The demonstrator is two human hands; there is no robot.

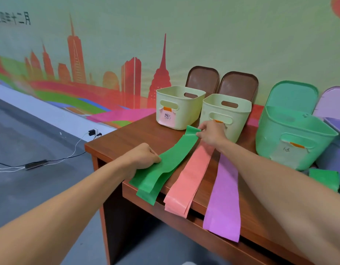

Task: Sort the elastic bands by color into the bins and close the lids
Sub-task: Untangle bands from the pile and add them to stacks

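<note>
On the wooden table (127,134), my left hand (144,156) and right hand (211,133) each pinch one end of the green elastic band (165,167), which lies beside the salmon band (192,175). It looks thin, soft and floppy. I think it is best to fold it by its ends for the green bin (291,138).

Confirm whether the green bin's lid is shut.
No, the green bin stands open, its lid leaning upright behind it.
</note>
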